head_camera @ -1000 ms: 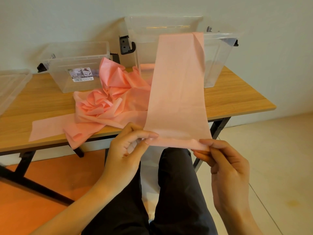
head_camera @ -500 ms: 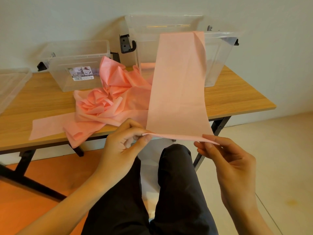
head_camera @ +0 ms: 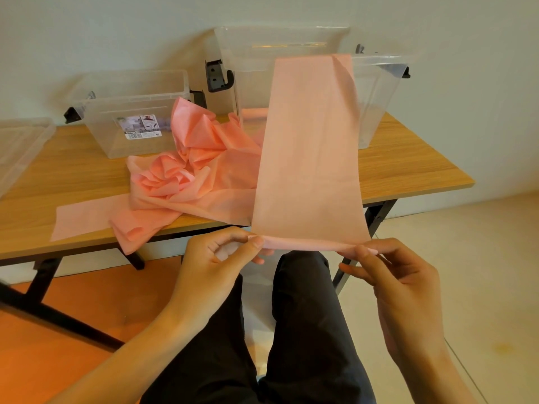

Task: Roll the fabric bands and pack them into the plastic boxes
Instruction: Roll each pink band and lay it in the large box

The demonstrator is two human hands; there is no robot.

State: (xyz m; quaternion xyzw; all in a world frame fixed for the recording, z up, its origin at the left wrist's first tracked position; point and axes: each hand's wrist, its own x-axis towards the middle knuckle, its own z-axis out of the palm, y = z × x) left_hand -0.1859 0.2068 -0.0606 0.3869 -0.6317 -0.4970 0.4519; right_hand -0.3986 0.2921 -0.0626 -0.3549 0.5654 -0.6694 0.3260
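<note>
A long pink fabric band (head_camera: 309, 153) stretches from the rim of the tall clear plastic box (head_camera: 376, 91) down to my hands in front of the table edge. Its near end is turned over into a narrow first roll. My left hand (head_camera: 215, 266) pinches the left end of that roll between thumb and fingers. My right hand (head_camera: 390, 275) pinches the right end. A crumpled heap of pink bands (head_camera: 186, 182) lies on the wooden table (head_camera: 408, 170). A lower clear box (head_camera: 134, 118) stands behind the heap.
A clear lid or tray (head_camera: 20, 147) sits at the table's left edge. A flat pink strip (head_camera: 84, 217) lies near the front edge. My dark-trousered legs (head_camera: 306, 330) are below my hands. Black table legs stand on the orange and pale floor.
The near end of the band has been folded over into a thin roll, and both hands have shifted slightly up toward the table edge while pinching it.
</note>
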